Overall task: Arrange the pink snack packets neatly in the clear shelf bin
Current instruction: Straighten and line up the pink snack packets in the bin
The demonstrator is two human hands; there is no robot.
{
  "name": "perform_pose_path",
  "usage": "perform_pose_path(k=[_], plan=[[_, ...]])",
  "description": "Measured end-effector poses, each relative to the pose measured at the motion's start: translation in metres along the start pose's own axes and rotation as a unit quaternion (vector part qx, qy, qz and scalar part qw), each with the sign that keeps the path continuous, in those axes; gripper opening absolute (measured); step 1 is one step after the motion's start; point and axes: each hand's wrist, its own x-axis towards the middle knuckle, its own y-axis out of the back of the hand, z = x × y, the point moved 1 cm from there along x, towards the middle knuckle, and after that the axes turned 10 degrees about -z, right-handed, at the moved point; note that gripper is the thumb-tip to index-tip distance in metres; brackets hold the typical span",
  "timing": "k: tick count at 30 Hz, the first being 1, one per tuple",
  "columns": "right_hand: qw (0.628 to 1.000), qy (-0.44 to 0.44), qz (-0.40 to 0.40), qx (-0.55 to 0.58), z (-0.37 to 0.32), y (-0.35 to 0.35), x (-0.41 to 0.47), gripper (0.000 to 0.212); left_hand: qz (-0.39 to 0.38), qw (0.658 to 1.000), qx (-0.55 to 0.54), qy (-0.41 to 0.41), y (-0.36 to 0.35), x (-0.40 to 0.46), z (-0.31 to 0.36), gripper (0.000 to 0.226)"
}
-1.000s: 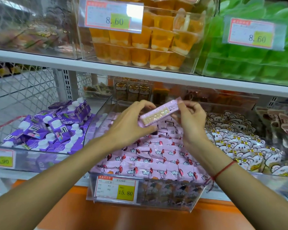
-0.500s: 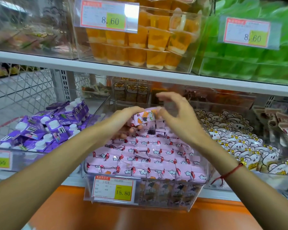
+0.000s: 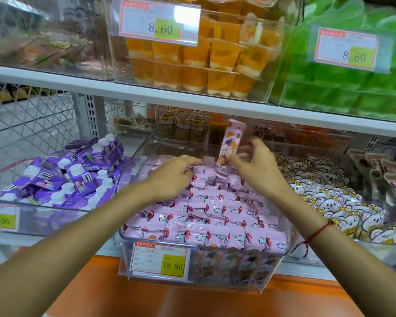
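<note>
Right hand [image 3: 260, 167] pinches one pink snack packet [image 3: 229, 146] upright above the rear of the clear shelf bin [image 3: 270, 274], w/ left hand [image 3: 173, 176] resting flat, fingers relaxed, on the stacked pink packets [image 3: 215, 216] inside; bin's price tag [image 3: 161, 260] reads 15.80, upper-shelf tags [image 3: 160, 20] 8.60.

Pink packets and their clear bin

Your clear shelf bin [image 3: 270, 274] sits on the lower shelf, filled with pink snack packets [image 3: 215, 216] printed with small clouds, lying flat in overlapping rows that rise toward the back. One pink packet [image 3: 230, 145] stands upright above the pile's rear, slightly blurred, showing orange and white patches.
</note>
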Motion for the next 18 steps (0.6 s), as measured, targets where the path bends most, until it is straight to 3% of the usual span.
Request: perform_pose_path(k=[4, 7, 13, 18], plan=[[0.972, -0.117, 0.01, 0.204, 0.009, -0.016, 0.013, 0.042, -0.086, 0.986, 0.144, 0.001, -0.006, 0.001, -0.005, 0.043], [0.966, -0.111, 0.02, 0.235, 0.009, -0.031, 0.017, 0.049, -0.091, 0.976, 0.198, 0.023, -0.004, -0.001, -0.008, 0.037], [0.998, -0.048, -0.026, 0.014, 0.017, -0.038, 0.01, 0.047, -0.072, 0.975, 0.209, 0.035, -0.005, -0.004, -0.005, 0.04], [0.979, 0.051, -0.095, -0.171, 0.011, -0.027, 0.01, 0.039, -0.063, 0.976, 0.203, 0.035, -0.007, -0.002, -0.005, 0.04]])
